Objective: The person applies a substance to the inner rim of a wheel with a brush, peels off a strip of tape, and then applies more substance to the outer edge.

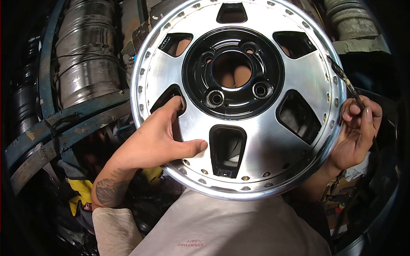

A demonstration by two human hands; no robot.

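A polished alloy wheel (pixel 265 128) with a glossy black hub centre and several dark-edged openings is tilted up in front of my body. My left hand (pixel 156 136) grips it at the lower left, fingers hooked into one opening and thumb flat on the silver face. Near the right rim, my right hand (pixel 361 132) pinches a thin brush (pixel 344 77), dark with a yellowish worn patch. The brush's tip points up and left over the ring of small bolt holes along the wheel's edge.
Stacked bare metal rims (pixel 87 51) stand at the left behind a blue metal frame (pixel 81 104). More rims (pixel 352 21) are at the upper right. Yellow and grey cloth (pixel 81 192) lies at the lower left, and small items (pixel 341 205) sit at the lower right.
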